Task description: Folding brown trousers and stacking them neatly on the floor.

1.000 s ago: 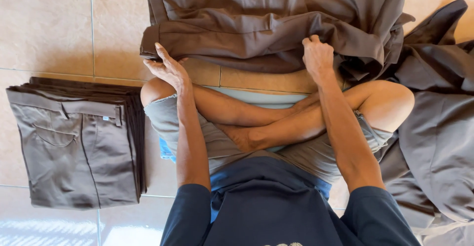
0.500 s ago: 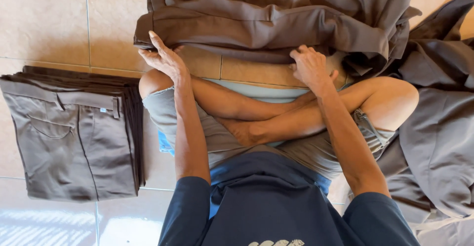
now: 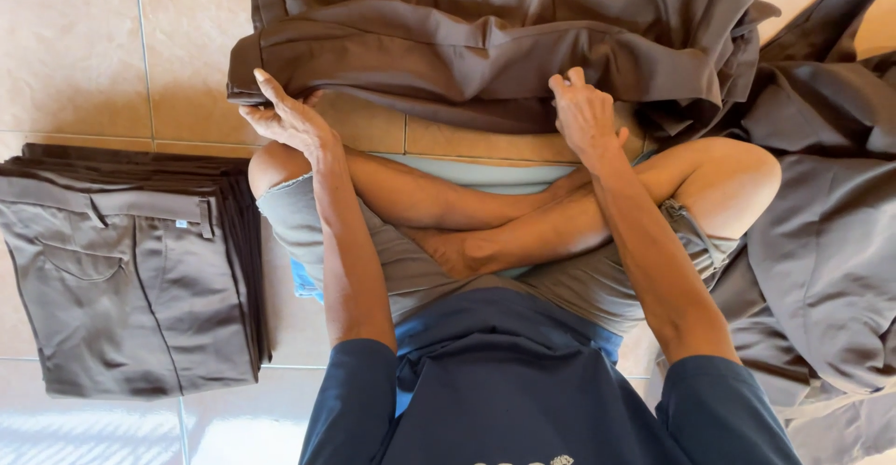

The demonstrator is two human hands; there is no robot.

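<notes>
I sit cross-legged on a tiled floor with a pair of grey-brown trousers laid across in front of my knees. My left hand grips the near left corner of the trousers, fingers curled around the folded edge. On the right, my right hand rests with bent fingers on the near edge of the same garment. Whether the right hand pinches the cloth or only presses on it is not clear.
A neat stack of folded grey-brown trousers lies on the floor at my left. A loose heap of the same grey-brown cloth spreads along my right side. My crossed bare legs fill the middle.
Both hands have drawn the near edge of the trousers toward my knees. The right hand moved from the bunched cloth down to the near edge. The left hand closed on the corner.
</notes>
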